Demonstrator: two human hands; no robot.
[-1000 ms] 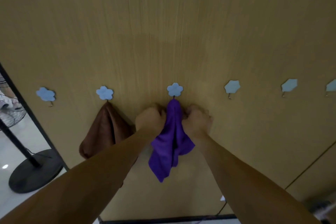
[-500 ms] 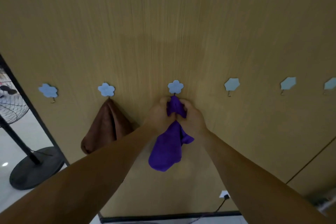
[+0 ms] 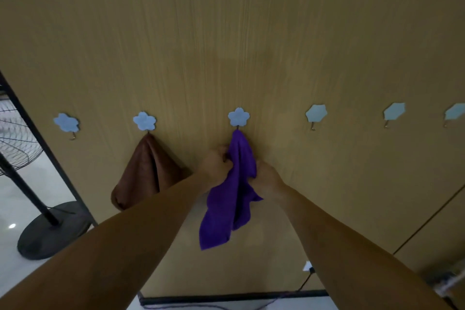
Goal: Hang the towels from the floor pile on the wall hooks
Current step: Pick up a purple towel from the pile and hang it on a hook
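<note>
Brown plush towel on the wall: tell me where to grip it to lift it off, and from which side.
Pinch the brown plush towel at its narrow gathered peak, under the blue flower-shaped hook. There the cloth bunches to a point, while lower it fans out wide. Probably come from the front left: a forearm crosses its lower right corner.

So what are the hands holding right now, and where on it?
The purple towel: left hand grips its left side, right hand its right side, in the upper part below the hook.

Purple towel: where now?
Head view, centre: purple towel hangs from the third hook from left, right of the brown towel, left hand and right hand gripping it.
</note>
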